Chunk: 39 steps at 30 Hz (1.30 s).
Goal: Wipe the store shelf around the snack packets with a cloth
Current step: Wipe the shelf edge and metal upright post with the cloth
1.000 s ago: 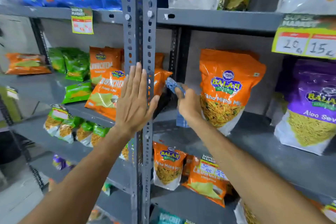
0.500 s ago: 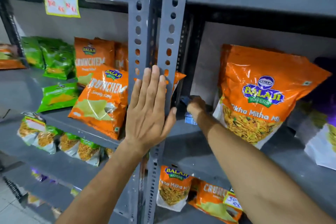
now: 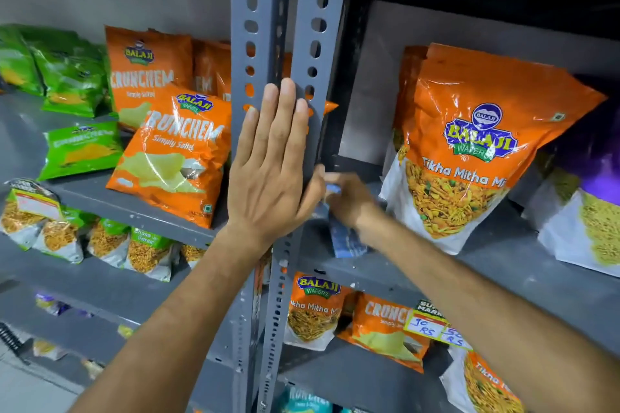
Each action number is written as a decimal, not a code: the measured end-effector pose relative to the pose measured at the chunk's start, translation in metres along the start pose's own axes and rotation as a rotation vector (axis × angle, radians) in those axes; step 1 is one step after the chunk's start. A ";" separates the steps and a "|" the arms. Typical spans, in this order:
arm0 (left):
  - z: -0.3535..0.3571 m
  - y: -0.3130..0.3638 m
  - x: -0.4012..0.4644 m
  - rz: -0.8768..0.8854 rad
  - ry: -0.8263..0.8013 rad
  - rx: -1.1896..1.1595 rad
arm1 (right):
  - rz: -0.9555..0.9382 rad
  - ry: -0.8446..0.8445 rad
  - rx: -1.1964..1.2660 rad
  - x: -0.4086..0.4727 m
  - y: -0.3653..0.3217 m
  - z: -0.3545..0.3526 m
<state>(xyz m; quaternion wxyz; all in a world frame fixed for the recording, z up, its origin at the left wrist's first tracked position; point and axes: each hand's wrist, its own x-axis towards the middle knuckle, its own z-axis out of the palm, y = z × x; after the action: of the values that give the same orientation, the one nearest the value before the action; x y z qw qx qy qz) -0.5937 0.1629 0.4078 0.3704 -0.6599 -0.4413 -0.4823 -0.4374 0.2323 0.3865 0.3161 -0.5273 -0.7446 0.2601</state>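
**Wiping the back corner beside the big orange packet**

The step in hand looks like the inner left corner of the grey shelf [image 3: 419, 275], where the board meets the slotted upright [image 3: 313, 54]. To do it well, I would keep the blue cloth [image 3: 345, 240] pressed flat to the board and draw it out from the corner toward the front edge, so dust comes forward instead of packing into the joint. The large Tikha Mitha packet [image 3: 469, 157] stands just to the outer side of the knuckles and leans back; the sweep should run along its foot without nudging it over.

The right hand [image 3: 354, 199] is bunched around the cloth, fingers curled closed on it; a fold shows above the fingers and more hangs below the palm onto the shelf. Motion blur hides how tightly it is gripped. The cloth sits between this hand and the upright, close to both.

The left hand [image 3: 273, 164] lies open and flat on the upright, fingers straight, together and pointing up, thumb hooked round the post's right edge, almost touching the cloth. It holds nothing; it seems to brace the body. The Crunchem packet [image 3: 171, 157] leans just beyond its little-finger side, on the neighbouring shelf
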 end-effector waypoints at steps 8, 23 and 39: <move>-0.001 0.000 0.001 0.013 0.012 -0.023 | 0.406 0.135 -0.080 0.159 0.075 0.006; -0.006 0.002 0.003 0.000 -0.014 -0.021 | -0.139 -0.271 -0.230 -0.042 0.009 -0.015; 0.002 -0.002 -0.001 0.033 0.014 -0.019 | 0.335 0.149 -0.306 0.127 0.056 -0.010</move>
<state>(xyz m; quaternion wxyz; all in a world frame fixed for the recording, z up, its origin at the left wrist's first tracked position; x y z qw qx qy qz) -0.5954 0.1657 0.4060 0.3749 -0.6674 -0.4231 -0.4847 -0.4260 0.3709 0.3780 0.2391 -0.7028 -0.6522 0.1534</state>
